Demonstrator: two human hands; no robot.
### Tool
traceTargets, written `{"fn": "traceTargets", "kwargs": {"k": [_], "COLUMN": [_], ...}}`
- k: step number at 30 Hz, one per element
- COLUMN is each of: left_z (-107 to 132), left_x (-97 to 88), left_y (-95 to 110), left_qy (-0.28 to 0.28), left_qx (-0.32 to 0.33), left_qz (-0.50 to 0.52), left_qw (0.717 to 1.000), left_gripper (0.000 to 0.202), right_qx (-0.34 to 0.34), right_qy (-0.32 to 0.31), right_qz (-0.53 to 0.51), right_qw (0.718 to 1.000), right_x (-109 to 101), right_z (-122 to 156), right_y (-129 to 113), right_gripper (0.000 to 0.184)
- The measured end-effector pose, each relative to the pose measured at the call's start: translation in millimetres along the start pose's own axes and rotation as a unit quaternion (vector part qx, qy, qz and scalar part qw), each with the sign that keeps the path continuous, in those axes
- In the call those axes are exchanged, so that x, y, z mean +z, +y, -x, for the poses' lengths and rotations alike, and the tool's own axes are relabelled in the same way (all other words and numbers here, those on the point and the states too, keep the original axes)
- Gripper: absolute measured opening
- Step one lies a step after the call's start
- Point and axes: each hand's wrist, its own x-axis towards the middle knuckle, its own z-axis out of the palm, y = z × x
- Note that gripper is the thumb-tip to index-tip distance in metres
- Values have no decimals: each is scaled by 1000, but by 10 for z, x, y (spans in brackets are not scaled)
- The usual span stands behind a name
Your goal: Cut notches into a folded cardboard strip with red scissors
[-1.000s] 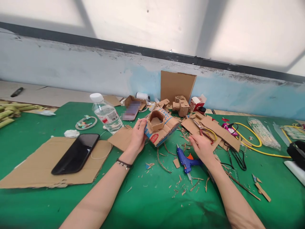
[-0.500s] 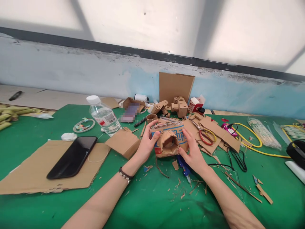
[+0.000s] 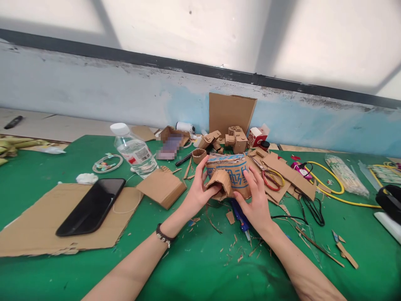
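Between my two hands is a cardboard model piece (image 3: 239, 177) with blue printing on its curved side and a hollow, corrugated hood jutting from its front. My left hand (image 3: 199, 190) is closed on its left side, the thumb pressed at the hood's opening. With fingers along the right side and thumb at the lower edge, my right hand (image 3: 255, 200) grips it too. Below the piece, a blue glue gun (image 3: 240, 217) lies partly hidden on the green table (image 3: 200, 271). A small cardboard ring (image 3: 199, 156) stands just behind my left hand.
To the left are a black phone (image 3: 90, 207) on a cardboard sheet (image 3: 28, 217), a tilted water bottle (image 3: 134, 150) and a cardboard block (image 3: 161, 187). Scissors (image 3: 271, 177) lie on scraps at right, near a yellow cable (image 3: 341, 184). A cardboard camera model (image 3: 237, 140) stands behind.
The cardboard piece has turned in my hands, so its hood points more to the lower left and more blue printing shows. My left thumb has moved down to the hood's opening.
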Motion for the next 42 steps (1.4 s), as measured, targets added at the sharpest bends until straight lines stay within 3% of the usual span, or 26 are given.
{"fn": "traceTargets", "kwargs": {"k": [10, 18, 21, 24, 26, 29, 33, 35, 38, 42], "left_z": [21, 25, 43, 79, 93, 68, -3, -25, -38, -47], "left_x": [45, 34, 37, 20, -9, -76, -192, -252, -324, -356], "left_y": [36, 60, 77, 115, 138, 158, 165, 162, 147, 128], "left_qy": [40, 49, 43, 11, -23, -72, -99, -106, -119, -120], "left_qx": [15, 37, 43, 49, 108, 252, 346, 353, 341, 335], "left_qz": [14, 20, 0, -46, -123, -266, -369, -378, -360, -355], "left_qw": [999, 998, 998, 998, 986, 928, 857, 849, 860, 865], "left_gripper": [93, 90, 85, 88, 106, 124, 95, 78, 59, 58], "right_qx": [-64, -80, -63, 23, 86, 105, 19, -14, -32, -37], "right_qy": [29, 36, 45, 46, 38, 37, 49, 52, 52, 52], "right_qz": [19, 35, 16, -27, -54, -61, -18, -2, 3, 1], "right_qw": [997, 995, 997, 998, 994, 992, 998, 999, 998, 998], "right_x": [38, 10, 19, 31, 37, 34, 9, -6, -15, -2], "right_z": [62, 68, 38, 16, 12, 11, 1, -1, 5, 15], "right_y": [-42, -91, -57, 30, 92, 121, 26, -30, -73, -63], "right_gripper": [97, 97, 92, 81, 76, 73, 75, 77, 79, 76]}}
